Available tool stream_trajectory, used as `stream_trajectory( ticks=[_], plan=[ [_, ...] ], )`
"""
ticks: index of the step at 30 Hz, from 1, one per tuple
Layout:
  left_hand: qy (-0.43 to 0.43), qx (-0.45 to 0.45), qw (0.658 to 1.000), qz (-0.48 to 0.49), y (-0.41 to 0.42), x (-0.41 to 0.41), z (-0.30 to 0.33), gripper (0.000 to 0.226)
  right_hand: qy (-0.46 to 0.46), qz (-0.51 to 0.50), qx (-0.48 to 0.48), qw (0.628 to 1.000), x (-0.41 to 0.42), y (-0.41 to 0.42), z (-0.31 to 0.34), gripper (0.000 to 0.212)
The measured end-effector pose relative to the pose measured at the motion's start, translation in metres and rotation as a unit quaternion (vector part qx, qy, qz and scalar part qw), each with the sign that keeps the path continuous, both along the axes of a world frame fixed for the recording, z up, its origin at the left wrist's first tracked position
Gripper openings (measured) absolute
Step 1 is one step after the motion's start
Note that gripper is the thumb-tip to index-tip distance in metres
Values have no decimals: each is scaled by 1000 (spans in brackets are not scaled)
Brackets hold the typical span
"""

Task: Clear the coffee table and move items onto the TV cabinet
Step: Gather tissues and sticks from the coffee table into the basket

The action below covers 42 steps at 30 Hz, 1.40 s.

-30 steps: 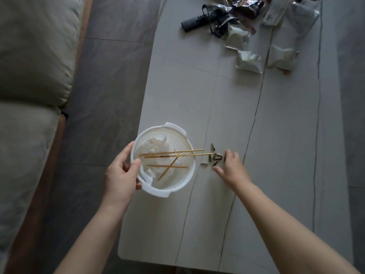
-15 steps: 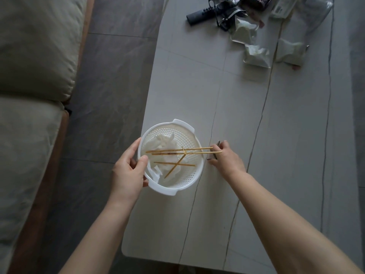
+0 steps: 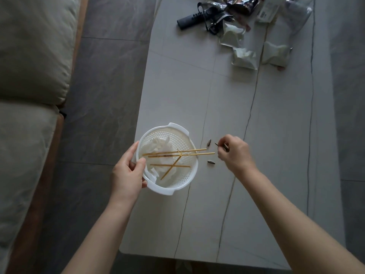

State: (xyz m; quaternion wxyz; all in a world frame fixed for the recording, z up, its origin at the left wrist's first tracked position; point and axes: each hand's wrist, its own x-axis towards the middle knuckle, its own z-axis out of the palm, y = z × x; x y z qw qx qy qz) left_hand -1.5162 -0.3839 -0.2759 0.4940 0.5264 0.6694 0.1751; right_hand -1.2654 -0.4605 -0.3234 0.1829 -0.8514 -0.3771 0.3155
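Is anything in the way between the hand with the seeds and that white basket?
Partly. Two bamboo skewers jut over the white basket's rim toward the right hand, which pinches sunflower seeds. Two loose seeds lie on the coffee table between them. Otherwise open.

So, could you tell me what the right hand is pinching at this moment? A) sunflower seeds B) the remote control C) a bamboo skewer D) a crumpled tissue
A: the right hand pinches dark, pointed sunflower seeds between its fingertips, just above the coffee table, while two more loose seeds lie beside the white basket that the left hand grips.
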Motion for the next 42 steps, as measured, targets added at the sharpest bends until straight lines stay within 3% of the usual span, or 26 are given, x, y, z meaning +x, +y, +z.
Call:
stream_trajectory(
  ticks=[5, 8, 11, 16, 19, 24, 27, 31, 38, 42],
  plan=[
    [-3, -14, 1000, 11, -9, 12, 0, 47, 0, 103, 116, 988, -35, 16, 62, 7],
    [-20, -20, 999, 23, -14, 19, 1, 46, 56, 172, 83, 980, -68, 20, 75, 15],
    [-25, -16, 999, 25, -17, 22, 2, 48, 6, 243, 33, 970, -80, 18, 70, 23],
    [-28, -22, 999, 23, -13, 15, 3, 46, 37, 67, 144, 987, -51, 6, 59, 13],
    [-15, -11, 1000, 22, -7, 7, 0, 45, -11, -1, 128, 992, -17, -4, 37, 9],
    [-21, -4, 999, 30, 7, -5, -10, 46, -19, 21, -70, 997, -4, -19, -28, 20],
    [-20, 6, 1000, 12, 13, -12, -16, 46, -5, 64, -136, 989, -19, -24, -54, 25],
    [-21, 9, 1000, 4, 19, -19, -21, 45, -42, 93, -153, 983, -27, -17, -67, 14],
    [-39, -3, 999, 0, 22, -20, -23, 45, 34, -110, -66, 991, -6, 29, -63, 15],
    [-37, -11, 999, -11, 25, -19, -20, 45, 13, -81, -94, 992, -9, 49, -70, 14]
  ],
)
